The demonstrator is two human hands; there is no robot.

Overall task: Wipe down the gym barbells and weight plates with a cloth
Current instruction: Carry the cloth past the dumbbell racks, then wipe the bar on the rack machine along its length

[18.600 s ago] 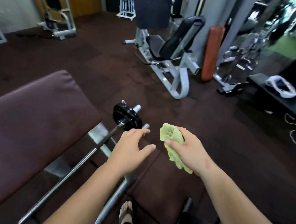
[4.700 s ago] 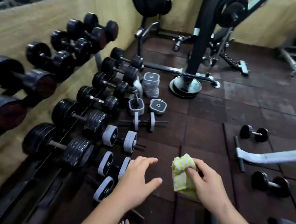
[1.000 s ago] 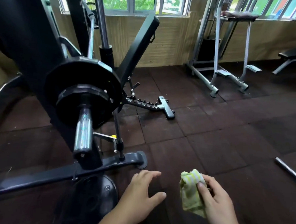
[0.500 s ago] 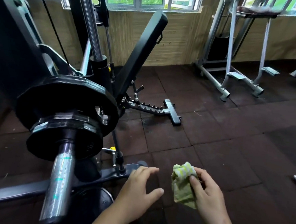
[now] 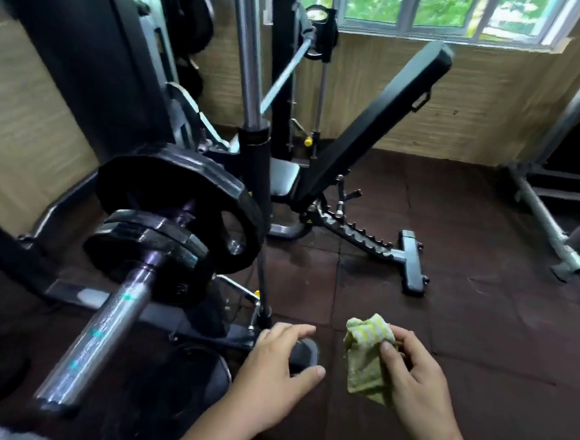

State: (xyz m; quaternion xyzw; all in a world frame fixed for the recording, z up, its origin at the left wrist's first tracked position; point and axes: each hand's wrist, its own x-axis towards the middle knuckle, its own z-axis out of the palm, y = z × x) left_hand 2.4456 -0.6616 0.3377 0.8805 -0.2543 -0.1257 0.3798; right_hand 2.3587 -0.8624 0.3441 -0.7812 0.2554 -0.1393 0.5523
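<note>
Cloth (image 5: 366, 359) sits bunched in my right hand (image 5: 415, 376), gripped tight; left hand (image 5: 275, 363) hangs empty, loosely spread. Barbell sleeve (image 5: 102, 337) w/ prob. 2 weight plates (image 5: 180, 191) (blurry) stands left, untouched. Approach step, I reckon; next: swing cloth onto sleeve, wrap, rub.

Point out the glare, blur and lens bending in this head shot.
Head view: the window glares along the top edge; glints streak the barbell end and weight plates; the left wall smears with blur; the cloth in the right hand looks sharp; the right-edge post seems tilted by the wide lens.
</note>
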